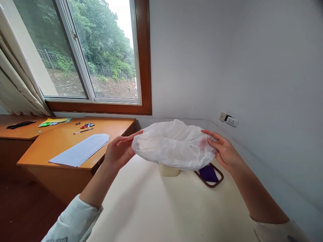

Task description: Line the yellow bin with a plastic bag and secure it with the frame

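Observation:
A white, translucent plastic bag [174,146] is stretched sideways between my two hands, above the white table [151,208]. My left hand [121,149] grips its left end, with the thumb and fingers closed on the edge. At the right end, my right hand [222,148] pinches the crumpled film, and some fingers show faintly pink through it. Behind and below the bag stands a cream-coloured container [169,170], its upper part hidden by the bag. A brown-framed oval item with a dark purple inside [209,174] lies on the table below my right hand, partly covered.
To the left is an orange-brown desk [58,143] with white paper sheets [80,149], a pen [83,131], keys [87,125] and coloured papers [54,121]. A wall socket [232,121] is on the right, a window [101,50] at the back left.

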Demonstrator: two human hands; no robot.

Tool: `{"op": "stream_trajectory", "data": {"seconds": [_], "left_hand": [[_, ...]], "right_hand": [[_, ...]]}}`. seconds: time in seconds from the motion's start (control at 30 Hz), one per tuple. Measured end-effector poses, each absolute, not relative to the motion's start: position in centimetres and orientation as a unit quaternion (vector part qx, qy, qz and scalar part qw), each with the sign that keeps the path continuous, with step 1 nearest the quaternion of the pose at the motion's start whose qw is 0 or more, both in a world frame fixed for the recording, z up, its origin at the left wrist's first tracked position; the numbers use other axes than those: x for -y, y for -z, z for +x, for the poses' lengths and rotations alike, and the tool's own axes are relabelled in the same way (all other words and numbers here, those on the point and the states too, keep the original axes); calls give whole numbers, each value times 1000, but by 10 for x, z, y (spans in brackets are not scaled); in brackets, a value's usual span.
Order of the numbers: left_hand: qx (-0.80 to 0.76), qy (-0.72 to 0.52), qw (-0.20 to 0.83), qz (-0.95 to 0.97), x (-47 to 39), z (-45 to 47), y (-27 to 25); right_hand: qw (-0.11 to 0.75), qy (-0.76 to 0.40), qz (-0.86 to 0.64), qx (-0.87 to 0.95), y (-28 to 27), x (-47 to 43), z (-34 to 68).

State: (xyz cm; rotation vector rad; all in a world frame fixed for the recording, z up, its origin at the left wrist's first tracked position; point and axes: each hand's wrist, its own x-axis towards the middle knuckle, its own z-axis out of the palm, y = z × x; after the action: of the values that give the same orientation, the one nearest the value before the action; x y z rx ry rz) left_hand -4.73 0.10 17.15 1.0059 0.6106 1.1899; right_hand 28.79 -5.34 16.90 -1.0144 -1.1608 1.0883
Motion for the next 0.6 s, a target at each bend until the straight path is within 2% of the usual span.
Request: {"op": "stream_trajectory", "data": {"seconds": [0.3,0.6], "left_hand": [[-249,-504,720,407,17,-76,-121],[-302,-458,709,444,13,-80,-80]], "right_hand": [[658,-537,-359,386,-103,59,305],[614,-568,-393,382,-62,56,309]]}}
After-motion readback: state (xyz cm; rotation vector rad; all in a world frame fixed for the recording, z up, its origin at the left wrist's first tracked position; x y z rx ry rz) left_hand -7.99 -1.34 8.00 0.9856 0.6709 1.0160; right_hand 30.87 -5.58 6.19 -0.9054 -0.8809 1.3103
